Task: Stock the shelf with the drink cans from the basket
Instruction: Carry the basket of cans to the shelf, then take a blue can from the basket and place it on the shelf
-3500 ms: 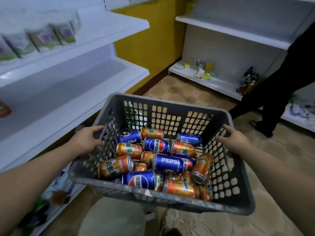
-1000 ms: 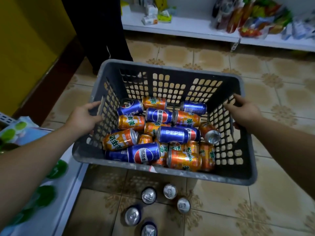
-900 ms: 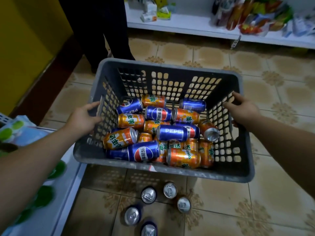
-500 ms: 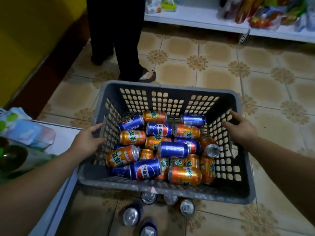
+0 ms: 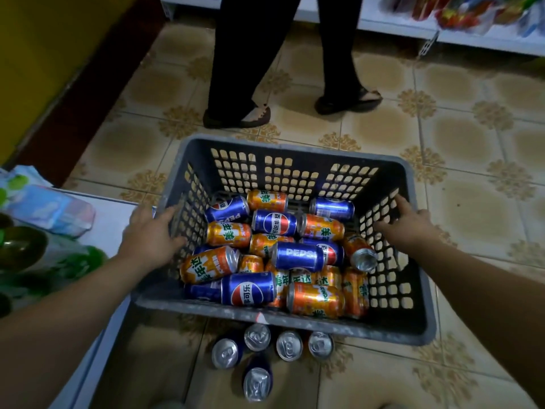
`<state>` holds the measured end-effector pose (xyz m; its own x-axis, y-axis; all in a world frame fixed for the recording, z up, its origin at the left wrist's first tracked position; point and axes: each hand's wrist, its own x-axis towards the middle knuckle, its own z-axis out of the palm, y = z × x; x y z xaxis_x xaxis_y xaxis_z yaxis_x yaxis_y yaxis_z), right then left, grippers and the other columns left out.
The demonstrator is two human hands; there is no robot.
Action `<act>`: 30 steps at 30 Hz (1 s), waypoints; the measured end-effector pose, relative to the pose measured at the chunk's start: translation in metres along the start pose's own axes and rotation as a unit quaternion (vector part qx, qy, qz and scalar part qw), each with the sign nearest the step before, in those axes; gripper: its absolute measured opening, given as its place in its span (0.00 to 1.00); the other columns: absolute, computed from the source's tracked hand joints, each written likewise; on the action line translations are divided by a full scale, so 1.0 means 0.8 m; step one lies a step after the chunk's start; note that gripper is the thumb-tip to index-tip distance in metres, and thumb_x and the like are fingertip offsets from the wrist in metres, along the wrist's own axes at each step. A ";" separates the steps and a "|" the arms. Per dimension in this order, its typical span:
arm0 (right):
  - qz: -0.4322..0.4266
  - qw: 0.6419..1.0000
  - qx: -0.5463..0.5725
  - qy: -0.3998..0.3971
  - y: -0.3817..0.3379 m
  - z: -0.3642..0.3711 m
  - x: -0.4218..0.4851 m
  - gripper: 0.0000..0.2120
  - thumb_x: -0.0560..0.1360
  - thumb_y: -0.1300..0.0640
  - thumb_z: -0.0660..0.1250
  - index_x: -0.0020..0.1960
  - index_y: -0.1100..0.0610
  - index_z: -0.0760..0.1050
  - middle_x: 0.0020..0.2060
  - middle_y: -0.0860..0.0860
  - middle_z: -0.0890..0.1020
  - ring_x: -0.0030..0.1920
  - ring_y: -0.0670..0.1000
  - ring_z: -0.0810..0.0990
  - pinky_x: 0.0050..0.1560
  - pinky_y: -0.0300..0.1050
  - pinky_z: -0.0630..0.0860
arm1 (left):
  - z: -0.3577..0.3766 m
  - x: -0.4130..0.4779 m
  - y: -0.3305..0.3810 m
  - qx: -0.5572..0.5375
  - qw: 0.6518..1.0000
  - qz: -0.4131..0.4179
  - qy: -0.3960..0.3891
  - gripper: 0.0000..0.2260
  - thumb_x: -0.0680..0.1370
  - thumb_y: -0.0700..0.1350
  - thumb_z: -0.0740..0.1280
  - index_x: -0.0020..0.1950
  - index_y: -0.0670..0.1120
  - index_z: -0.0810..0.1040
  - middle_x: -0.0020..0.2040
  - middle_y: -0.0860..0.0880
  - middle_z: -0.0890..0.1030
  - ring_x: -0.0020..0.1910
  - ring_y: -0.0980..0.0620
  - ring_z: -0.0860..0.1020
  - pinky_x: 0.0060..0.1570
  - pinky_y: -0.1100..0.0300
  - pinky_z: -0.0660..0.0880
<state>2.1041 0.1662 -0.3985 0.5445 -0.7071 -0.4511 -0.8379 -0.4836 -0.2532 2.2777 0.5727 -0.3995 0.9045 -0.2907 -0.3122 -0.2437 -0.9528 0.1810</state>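
Surroundings first. Another person's legs in black trousers (image 5: 250,54) and sandals stand on the patterned beige floor tiles (image 5: 472,202), just beyond the far rim of the grey perforated plastic basket (image 5: 283,318), square in the way ahead. A low white shelf (image 5: 115,231) sits at my left, close against the basket's left wall; whether they touch I cannot tell. Green-printed packets (image 5: 26,246) and a pale blue pack (image 5: 50,208) lie on it. A second white shelf (image 5: 486,39) with bright packets runs along the far side, well apart.

The basket hangs between my hands over the tiles. My left hand (image 5: 150,234) grips the left wall, fingers curled against the mesh. My right hand (image 5: 410,225) grips the right wall, one finger laid up the inside, the rest hidden behind it.

Counts. Piled on their sides in the basket: seven blue Pepsi cans (image 5: 298,255) and at least ten orange drink cans (image 5: 315,299), with the lower ones covered. Five silver-topped cans (image 5: 289,345) stand upright on the floor just below the near rim.
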 end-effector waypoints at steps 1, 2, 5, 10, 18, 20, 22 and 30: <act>-0.007 0.998 -0.058 0.018 -0.003 0.002 -0.006 0.40 0.74 0.41 0.67 0.78 0.43 0.47 0.75 0.59 0.55 0.72 0.64 0.62 0.69 0.60 0.63 | 0.002 -0.006 0.006 0.049 0.998 0.034 0.036 0.34 0.72 0.53 0.71 0.75 0.51 0.62 0.74 0.39 0.60 0.72 0.38 0.59 0.69 0.44 0.61; -0.030 0.991 -0.122 0.044 -0.008 0.006 -0.013 0.41 0.74 0.39 0.66 0.78 0.43 0.45 0.77 0.58 0.50 0.75 0.63 0.55 0.72 0.60 0.57 | 0.006 -0.012 0.015 0.075 0.994 0.067 0.050 0.33 0.73 0.54 0.71 0.75 0.51 0.62 0.75 0.40 0.58 0.74 0.39 0.56 0.71 0.43 0.57; -0.155 0.962 -0.212 0.081 -0.028 0.032 -0.029 0.40 0.75 0.37 0.63 0.78 0.44 0.44 0.78 0.55 0.47 0.77 0.59 0.44 0.74 0.57 0.44 | 0.027 -0.023 0.046 0.110 0.987 0.113 0.013 0.29 0.75 0.57 0.66 0.74 0.55 0.63 0.78 0.47 0.56 0.77 0.46 0.48 0.72 0.39 0.41; -0.181 0.970 -0.049 -0.156 -0.057 0.112 -0.037 0.38 0.75 0.48 0.69 0.78 0.51 0.53 0.73 0.54 0.63 0.71 0.56 0.65 0.69 0.52 0.66 | 0.073 -0.025 0.092 0.051 0.981 0.152 -0.106 0.28 0.76 0.56 0.66 0.74 0.53 0.64 0.77 0.48 0.58 0.76 0.47 0.53 0.74 0.46 0.52; -0.222 0.959 -0.044 -0.169 -0.049 0.175 -0.030 0.40 0.67 0.49 0.76 0.74 0.53 0.60 0.66 0.54 0.71 0.62 0.56 0.73 0.64 0.51 0.72 | 0.111 -0.032 0.121 -0.085 0.954 0.094 -0.271 0.30 0.77 0.53 0.66 0.76 0.52 0.58 0.75 0.46 0.62 0.69 0.46 0.67 0.64 0.55 0.68; -0.231 0.960 -0.003 -0.159 -0.056 0.163 -0.047 0.39 0.66 0.48 0.77 0.72 0.51 0.63 0.62 0.51 0.70 0.58 0.54 0.74 0.59 0.49 0.74 | 0.102 -0.040 0.122 -0.127 0.952 0.091 -0.264 0.32 0.76 0.51 0.69 0.76 0.54 0.57 0.74 0.47 0.65 0.66 0.47 0.71 0.63 0.53 0.71; -0.233 0.958 0.065 -0.154 -0.071 0.140 -0.071 0.39 0.64 0.49 0.78 0.70 0.49 0.64 0.61 0.49 0.69 0.57 0.52 0.75 0.56 0.46 0.76 | 0.079 -0.052 0.122 -0.167 0.950 0.091 -0.247 0.36 0.73 0.50 0.72 0.76 0.55 0.57 0.74 0.49 0.65 0.66 0.50 0.71 0.62 0.52 0.72; -0.244 0.884 0.375 -0.137 -0.171 -0.038 -0.237 0.35 0.63 0.60 0.80 0.62 0.45 0.66 0.55 0.42 0.75 0.53 0.46 0.78 0.51 0.44 0.79 | -0.094 -0.161 0.119 -0.456 0.874 0.039 -0.165 0.39 0.70 0.36 0.75 0.75 0.49 0.59 0.66 0.53 0.72 0.59 0.60 0.74 0.58 0.61 0.76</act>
<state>2.1166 0.3510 -0.2526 0.9047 -0.3068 -0.2958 -0.3516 -0.1451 -0.9248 2.1645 0.5256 -0.2723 0.7105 -0.5051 -0.4900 0.2155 -0.5067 0.8348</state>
